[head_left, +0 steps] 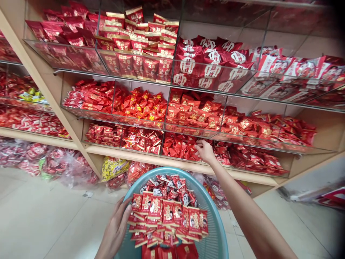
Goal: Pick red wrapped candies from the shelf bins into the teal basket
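Observation:
A teal plastic basket (221, 230) holds many red packets (167, 212), the front ones gold-edged and laid in rows. My left hand (115, 225) is at the basket's left side, thumb over the rim and the other fingers around it. On the lowest shelf, my right hand (205, 151) reaches into a compartment of small red wrapped candies (179, 145). Its fingers are bent and close to the candies; whether one is between them is too small to tell.
Wooden shelving (124, 153) with clear dividers and front panels holds red packets on several levels. Beneath it lie bagged candies, including a yellow bag (115, 168). Tiled floor (67, 212) shows around the basket. Red and white items lie at the far right.

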`<action>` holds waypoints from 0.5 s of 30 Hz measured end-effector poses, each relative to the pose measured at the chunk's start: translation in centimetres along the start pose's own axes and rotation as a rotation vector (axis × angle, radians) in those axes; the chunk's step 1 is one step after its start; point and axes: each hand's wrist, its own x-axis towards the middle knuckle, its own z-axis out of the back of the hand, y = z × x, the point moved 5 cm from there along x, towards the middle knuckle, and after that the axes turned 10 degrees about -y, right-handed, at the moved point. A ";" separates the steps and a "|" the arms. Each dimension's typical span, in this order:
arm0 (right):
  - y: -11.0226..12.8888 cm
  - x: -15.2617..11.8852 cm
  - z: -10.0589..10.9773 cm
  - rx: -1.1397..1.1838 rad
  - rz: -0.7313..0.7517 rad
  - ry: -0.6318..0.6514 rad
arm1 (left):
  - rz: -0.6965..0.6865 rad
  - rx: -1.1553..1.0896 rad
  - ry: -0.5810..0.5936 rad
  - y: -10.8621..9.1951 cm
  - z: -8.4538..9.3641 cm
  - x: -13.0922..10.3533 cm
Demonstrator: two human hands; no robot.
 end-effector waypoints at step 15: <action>-0.7 -6.5 4.4 0.397 -0.105 -0.309 | 0.018 0.031 -0.144 -1.4 1.2 0.3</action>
